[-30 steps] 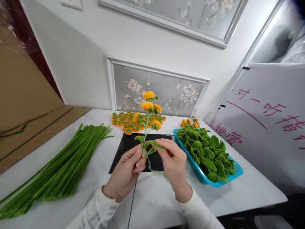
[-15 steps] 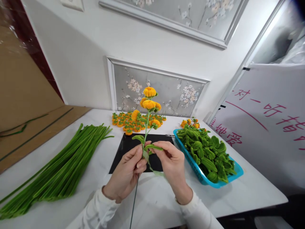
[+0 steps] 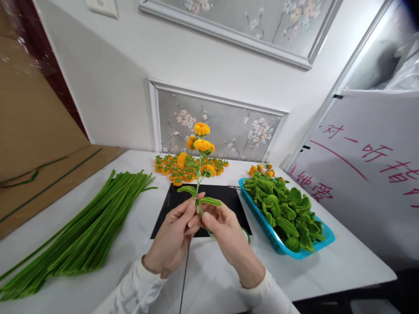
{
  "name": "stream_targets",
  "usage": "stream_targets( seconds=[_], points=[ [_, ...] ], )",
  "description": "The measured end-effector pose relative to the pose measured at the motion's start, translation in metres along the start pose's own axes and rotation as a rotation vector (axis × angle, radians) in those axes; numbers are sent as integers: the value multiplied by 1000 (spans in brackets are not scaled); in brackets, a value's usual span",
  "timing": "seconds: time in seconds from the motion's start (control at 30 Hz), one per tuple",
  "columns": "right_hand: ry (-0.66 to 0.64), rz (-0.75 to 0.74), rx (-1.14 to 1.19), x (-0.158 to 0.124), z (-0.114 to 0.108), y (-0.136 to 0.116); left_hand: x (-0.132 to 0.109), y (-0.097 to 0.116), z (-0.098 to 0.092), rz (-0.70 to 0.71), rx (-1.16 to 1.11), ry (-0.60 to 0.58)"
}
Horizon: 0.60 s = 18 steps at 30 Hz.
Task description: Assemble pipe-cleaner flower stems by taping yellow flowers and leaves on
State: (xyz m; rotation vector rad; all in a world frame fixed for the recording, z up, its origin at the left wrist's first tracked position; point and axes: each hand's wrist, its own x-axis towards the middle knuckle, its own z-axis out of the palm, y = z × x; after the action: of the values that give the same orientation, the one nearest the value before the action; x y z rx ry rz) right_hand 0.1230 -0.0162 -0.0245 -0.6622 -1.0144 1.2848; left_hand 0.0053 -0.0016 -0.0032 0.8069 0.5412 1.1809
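Shows brown cardboard point(image 3: 36, 100) at far left, then a long bundle of fuzzy green strips point(image 3: 85, 231) lying aslant on the white table point(image 3: 209, 279). Next has the left hand point(image 3: 176, 229), with its grip narrow, pinched around the stem of an upright artificial spray of yellow-orange fuzzy flowers point(image 3: 202, 145), raised above the table in front of a flat black mat point(image 3: 170, 209). Includes, behind the spray, many small orange-and-green flower heads point(image 3: 166, 166) spread near the wall. Shows two fuzzy green leaves point(image 3: 188, 189) at the stem, pointing left and right, above a pale green wrap point(image 3: 199, 210). Has the right hand point(image 3: 225, 229) just right of it, with fingers curled and fingertips at the wrap; cannot tell whether closed on anything. Reveals part of a green-edged ring point(image 3: 248, 237) behind that hand. Continues right with a blue plastic basket point(image 3: 266, 226), heaped with fuzzy green leaf pieces point(image 3: 284, 205), and ends at a white board with red writing point(image 3: 360, 196).
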Motion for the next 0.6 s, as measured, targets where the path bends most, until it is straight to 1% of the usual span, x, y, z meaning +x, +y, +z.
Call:
stream_targets(
  seconds=[0.03, 0.07, 0.13, 0.2, 0.43, 0.5, 0.6],
  points=[
    [-17, 15, 4, 1, 1, 2, 0, 0, 0, 8, 13, 4],
    [-6, 11, -2, 1, 1, 3, 0, -1, 0, 17, 28, 9],
    [53, -12, -26, 3, 2, 3, 0, -2, 0, 32, 61, 18],
    [73, -11, -37, 5, 3, 1, 0, -4, -1, 39, 83, 22],
    [-31, 183, 67, 6, 3, -9, -1, -4, -2, 20, 43, 11],
    [-53, 204, 70, 8, 1, -12, -2, -2, -1, 17, 20, 3],
    [-88, 230, 60, 11, -4, -18, -3, -1, 1, 22, -11, -41]
  ],
)
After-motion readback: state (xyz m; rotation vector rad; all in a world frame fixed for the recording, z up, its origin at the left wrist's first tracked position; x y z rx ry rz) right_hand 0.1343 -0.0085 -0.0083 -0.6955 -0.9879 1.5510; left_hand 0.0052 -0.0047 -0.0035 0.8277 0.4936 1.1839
